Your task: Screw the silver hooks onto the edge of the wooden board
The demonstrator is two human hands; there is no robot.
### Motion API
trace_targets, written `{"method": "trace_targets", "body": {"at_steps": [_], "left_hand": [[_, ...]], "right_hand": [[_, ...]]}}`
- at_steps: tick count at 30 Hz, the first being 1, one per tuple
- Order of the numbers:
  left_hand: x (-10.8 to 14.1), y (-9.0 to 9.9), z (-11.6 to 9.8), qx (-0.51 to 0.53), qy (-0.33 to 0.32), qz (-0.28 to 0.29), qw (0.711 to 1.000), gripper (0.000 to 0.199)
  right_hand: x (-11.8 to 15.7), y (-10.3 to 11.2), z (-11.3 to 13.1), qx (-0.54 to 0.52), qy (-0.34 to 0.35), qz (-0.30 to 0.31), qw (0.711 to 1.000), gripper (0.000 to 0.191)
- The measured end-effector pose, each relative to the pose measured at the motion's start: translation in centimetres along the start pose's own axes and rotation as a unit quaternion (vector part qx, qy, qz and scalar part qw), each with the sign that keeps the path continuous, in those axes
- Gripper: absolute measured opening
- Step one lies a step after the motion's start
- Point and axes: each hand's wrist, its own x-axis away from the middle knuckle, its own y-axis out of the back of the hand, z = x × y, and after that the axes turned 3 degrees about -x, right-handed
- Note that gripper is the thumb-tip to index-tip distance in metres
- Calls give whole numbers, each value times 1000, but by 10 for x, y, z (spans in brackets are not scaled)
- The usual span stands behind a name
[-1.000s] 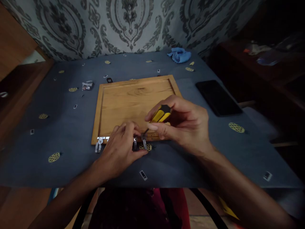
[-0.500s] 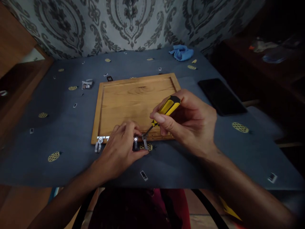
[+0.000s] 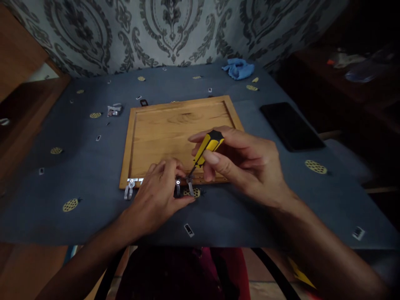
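Screwdriver in right hand — long axis slanted, tip down-left

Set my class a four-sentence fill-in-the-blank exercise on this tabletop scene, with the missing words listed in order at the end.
1. The right hand holds a yellow-and-black ____.
2. The left hand is at the metal fittings along the edge of a panel made of ____.
3. A flat black device lies to the ____ of that panel.
4. The crumpled cloth is ____ in colour.

Missing words: screwdriver; wood; right; blue.
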Motion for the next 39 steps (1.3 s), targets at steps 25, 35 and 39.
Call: {"method": "trace_targets", "body": {"at_steps": [25,35,39], "left_hand": [[0,-1,2,1,-10,-15,1000,52],[0,0,1,13,-8,-13,1000,54],[-1,0,1,15,-15,-13,1000,52]], "right_hand": [[-3,1,-7,32,11,-25,999,28],[0,3,-5,-10,-2,9,1000,19],[0,0,-8,-31,-17,-5,999,26]]}}
